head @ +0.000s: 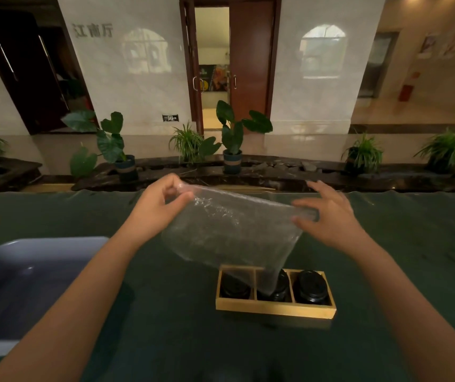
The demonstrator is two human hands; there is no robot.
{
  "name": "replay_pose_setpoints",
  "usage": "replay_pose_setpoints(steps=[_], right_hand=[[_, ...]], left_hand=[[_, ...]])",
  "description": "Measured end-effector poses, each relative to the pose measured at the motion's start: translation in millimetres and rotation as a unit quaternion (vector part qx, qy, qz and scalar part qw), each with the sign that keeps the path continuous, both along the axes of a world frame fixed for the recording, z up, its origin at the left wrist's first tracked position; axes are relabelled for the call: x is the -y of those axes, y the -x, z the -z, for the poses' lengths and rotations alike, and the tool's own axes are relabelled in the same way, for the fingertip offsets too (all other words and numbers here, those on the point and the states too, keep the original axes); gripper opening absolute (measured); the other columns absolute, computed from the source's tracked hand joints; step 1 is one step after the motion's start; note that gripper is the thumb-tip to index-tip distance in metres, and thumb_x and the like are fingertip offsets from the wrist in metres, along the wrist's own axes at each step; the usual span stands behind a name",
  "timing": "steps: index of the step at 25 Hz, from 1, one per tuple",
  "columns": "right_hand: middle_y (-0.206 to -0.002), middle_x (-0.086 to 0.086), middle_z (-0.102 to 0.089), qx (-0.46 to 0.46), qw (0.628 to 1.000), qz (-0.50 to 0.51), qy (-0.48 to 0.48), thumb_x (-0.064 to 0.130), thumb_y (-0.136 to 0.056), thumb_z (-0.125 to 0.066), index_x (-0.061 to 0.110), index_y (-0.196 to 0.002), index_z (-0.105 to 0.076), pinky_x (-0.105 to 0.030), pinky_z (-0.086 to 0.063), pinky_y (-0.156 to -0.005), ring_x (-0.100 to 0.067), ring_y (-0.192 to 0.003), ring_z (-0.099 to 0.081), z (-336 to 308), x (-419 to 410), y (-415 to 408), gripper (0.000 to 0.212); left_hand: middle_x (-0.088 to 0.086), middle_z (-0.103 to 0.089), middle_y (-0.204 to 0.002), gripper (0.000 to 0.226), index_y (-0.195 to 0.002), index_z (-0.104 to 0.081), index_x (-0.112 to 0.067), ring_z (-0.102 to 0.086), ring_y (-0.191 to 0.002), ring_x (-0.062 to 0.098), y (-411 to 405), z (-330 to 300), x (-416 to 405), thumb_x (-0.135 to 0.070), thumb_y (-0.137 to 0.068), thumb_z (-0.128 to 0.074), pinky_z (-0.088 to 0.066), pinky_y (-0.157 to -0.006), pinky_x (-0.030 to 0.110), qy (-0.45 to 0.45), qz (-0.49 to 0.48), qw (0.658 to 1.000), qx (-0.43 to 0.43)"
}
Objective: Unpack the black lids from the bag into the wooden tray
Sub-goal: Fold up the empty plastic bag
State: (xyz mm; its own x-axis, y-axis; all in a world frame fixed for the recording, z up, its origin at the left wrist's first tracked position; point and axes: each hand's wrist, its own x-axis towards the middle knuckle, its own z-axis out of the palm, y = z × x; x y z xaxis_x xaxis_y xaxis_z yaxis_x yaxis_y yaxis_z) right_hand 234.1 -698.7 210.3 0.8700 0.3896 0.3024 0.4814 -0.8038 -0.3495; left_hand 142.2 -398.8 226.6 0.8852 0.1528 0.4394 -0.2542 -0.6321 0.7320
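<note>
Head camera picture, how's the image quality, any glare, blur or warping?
Head view: wide-angle bend curves the table edge and leans the walls; window glare sits on the glossy wall; highlights sparkle on the clear bag; the left hand and right hand look slightly soft; the wooden tray is dimly lit.

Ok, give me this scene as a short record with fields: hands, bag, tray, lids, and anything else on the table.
left hand: pinching the upper left corner of the bag
right hand: fingers spread at the bag's upper right edge; grip unclear
bag: clear plastic, held up and tilted, lower end hanging over the tray's middle compartment; looks empty
wooden tray: three compartments, on the green tablecloth
black lids: stacked in all three compartments
other: grey-blue bin at the left edge
</note>
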Motion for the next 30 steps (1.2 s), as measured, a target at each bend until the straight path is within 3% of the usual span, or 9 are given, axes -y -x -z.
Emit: replay_pose_setpoints(steps=[4, 6, 9, 12, 15, 20, 24, 27, 30], right_hand=[[-0.146, 0.011, -0.039, -0.054, 0.983, -0.175, -0.02, 0.055, -0.075, -0.06, 0.05, -0.14, -0.01, -0.032, -0.028, -0.106, 0.001, -0.128, -0.03, -16.0, -40.4, 19.6, 0.083], [-0.117, 0.015, -0.064, -0.09, 0.971, -0.2, -0.093, 0.029, -0.081, -0.066, 0.049, -0.137, -0.025, -0.026, -0.047, -0.094, 0.007, -0.106, -0.056, -17.2, -53.9, 23.0, 0.073], [-0.099, 0.013, -0.069, -0.131, 0.928, -0.155, -0.313, 0.007, -0.081, -0.063, 0.04, -0.126, -0.047, -0.021, -0.058, -0.067, 0.0, -0.082, -0.068, -14.7, -53.5, 23.2, 0.059], [-0.107, 0.001, -0.068, -0.266, 0.807, -0.142, -0.508, 0.002, -0.078, -0.067, 0.031, -0.132, -0.044, -0.028, -0.058, -0.062, -0.015, -0.086, -0.071, -5.7, -49.8, 21.9, 0.066], [-0.109, -0.008, -0.067, -0.341, 0.731, -0.116, -0.579, -0.004, -0.076, -0.068, 0.03, -0.142, -0.028, -0.031, -0.059, -0.062, -0.023, -0.085, -0.072, 3.6, -50.4, 19.5, 0.085], [-0.083, -0.009, -0.076, -0.291, 0.821, -0.074, -0.485, 0.007, -0.081, -0.066, 0.045, -0.143, -0.001, -0.037, -0.06, -0.065, -0.029, -0.078, -0.072, 15.3, -43.1, 21.5, 0.097], [-0.116, 0.006, -0.068, -0.278, 0.832, -0.211, -0.432, 0.023, -0.083, -0.062, 0.051, -0.138, -0.02, -0.033, -0.058, -0.077, -0.018, -0.101, -0.067, 12.8, -20.2, 27.1, 0.074], [-0.123, 0.023, -0.06, -0.318, 0.844, -0.268, -0.34, 0.015, -0.075, -0.072, 0.043, -0.137, -0.035, -0.026, -0.056, -0.077, -0.016, -0.105, -0.065, 7.4, -6.4, 32.6, 0.078], [-0.121, 0.019, -0.063, -0.34, 0.852, -0.265, -0.298, 0.002, -0.071, -0.074, 0.032, -0.138, -0.038, -0.024, -0.055, -0.08, -0.015, -0.104, -0.065, 8.5, -2.9, 34.3, 0.082]], left_hand=[[0.001, -0.058, -0.065, 0.013, -0.077, -0.05, -0.026, -0.053, -0.061, 0.014, -3.0, -15.1, 29.8, -0.035, -0.083, -0.057, -0.045, -0.066, 0.035, -0.023, 0.064, 0.997, 0.033], [-0.005, -0.064, -0.105, 0.027, -0.099, -0.053, -0.035, -0.059, -0.099, 0.007, -7.6, -15.4, 40.2, -0.047, -0.076, -0.06, -0.043, -0.098, 0.047, -0.059, -0.007, 0.997, 0.053], [-0.003, -0.004, -0.158, 0.108, -0.137, -0.002, -0.055, -0.007, -0.144, 0.02, 1.6, -1.9, 45.0, -0.07, -0.051, -0.068, 0.003, -0.109, 0.05, -0.079, -0.209, 0.974, 0.029], [0.001, -0.013, -0.157, 0.134, -0.136, 0.017, -0.052, -0.028, -0.138, 0.026, 17.0, 22.2, 47.5, -0.06, -0.043, -0.08, -0.019, -0.112, 0.058, 0.207, -0.097, 0.966, -0.124], [0.01, -0.043, -0.144, 0.123, -0.142, 0.008, -0.045, -0.058, -0.114, 0.026, 24.7, 34.3, 49.8, -0.036, -0.055, -0.079, -0.045, -0.098, 0.053, 0.459, 0.047, 0.875, -0.144], [0.001, -0.075, -0.079, 0.096, -0.131, 0.0, -0.064, -0.071, -0.073, 0.016, 28.2, 34.8, 41.0, -0.01, -0.083, -0.063, -0.056, -0.07, 0.021, 0.195, 0.043, 0.978, 0.064], [-0.015, -0.066, -0.078, 0.06, -0.131, -0.037, -0.049, -0.054, -0.059, 0.008, 29.5, 27.7, 29.0, -0.007, -0.091, -0.05, -0.043, -0.058, 0.01, -0.037, 0.054, 0.994, 0.084], [0.008, -0.066, -0.104, 0.046, -0.122, -0.048, -0.044, -0.057, -0.077, 0.02, 30.3, 25.5, 22.9, -0.01, -0.092, -0.05, -0.044, -0.067, 0.016, -0.045, 0.056, 0.996, 0.058], [-0.004, -0.061, -0.121, 0.034, -0.116, -0.051, -0.051, -0.057, -0.105, 0.0, 31.8, 21.3, 22.2, -0.038, -0.084, -0.055, -0.04, -0.082, 0.003, -0.005, 0.073, 0.997, 0.004]])
